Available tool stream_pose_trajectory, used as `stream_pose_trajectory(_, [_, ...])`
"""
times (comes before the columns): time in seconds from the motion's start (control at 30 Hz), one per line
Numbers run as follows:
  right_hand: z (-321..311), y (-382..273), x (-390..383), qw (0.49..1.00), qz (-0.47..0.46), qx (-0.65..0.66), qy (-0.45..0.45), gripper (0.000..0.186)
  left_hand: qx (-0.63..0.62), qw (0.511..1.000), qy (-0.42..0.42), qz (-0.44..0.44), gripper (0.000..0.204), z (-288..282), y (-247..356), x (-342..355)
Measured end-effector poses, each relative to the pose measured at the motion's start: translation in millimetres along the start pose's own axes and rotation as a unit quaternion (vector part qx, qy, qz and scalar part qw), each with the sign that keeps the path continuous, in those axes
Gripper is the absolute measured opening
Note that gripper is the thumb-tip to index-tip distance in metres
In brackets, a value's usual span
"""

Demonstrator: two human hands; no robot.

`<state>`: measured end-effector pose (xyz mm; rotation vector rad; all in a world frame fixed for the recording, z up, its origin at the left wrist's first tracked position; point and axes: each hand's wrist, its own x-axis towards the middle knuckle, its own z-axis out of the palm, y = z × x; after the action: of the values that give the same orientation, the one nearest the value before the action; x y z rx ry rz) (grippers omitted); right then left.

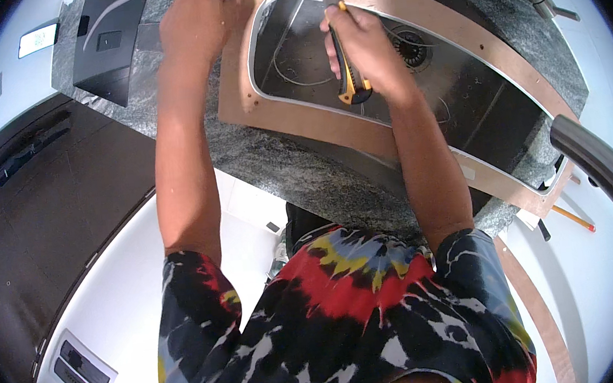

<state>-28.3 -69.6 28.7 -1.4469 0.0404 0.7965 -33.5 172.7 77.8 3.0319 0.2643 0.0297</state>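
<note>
My right hand [366, 42] is wrapped round a black and yellow utility knife [346, 66], its blade pointing away from me. The knife hangs over the left part of a dark sink basin [299, 37]. A plywood frame [329, 119] surrounds the basin's opening, and a thin white edging strip [327, 103] lines its inner edge. At the frame's far left corner is my left hand [194, 21], slightly blurred. Its fingers are curled together near the strip; what they hold, if anything, is hidden.
Grey stone countertop [273, 154] lies under the frame. Thin pale offcuts and a round drain [411, 48] show in the basin. A dark panel [105, 56] stands at left, beside a phone [38, 40]. Right of the frame are a metal tube [589, 142] and an orange pencil [573, 218].
</note>
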Motion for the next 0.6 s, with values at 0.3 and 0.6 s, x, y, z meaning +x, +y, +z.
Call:
stream_pose_trajectory(0.3, [8.8, 2.7, -9.2, 0.997, -0.045, -0.056, 0.042, 0.038, -0.153, 0.985, -0.017, -0.077, 0.073, -13.7, 18.3, -16.3])
stream_pose_trajectory(0.6, [12.8, 8.5, -10.6, 0.991, -0.056, -0.117, 0.021, 0.040, -0.266, 0.963, -0.005, -0.040, 0.036, 10.6, 28.1, 1.3])
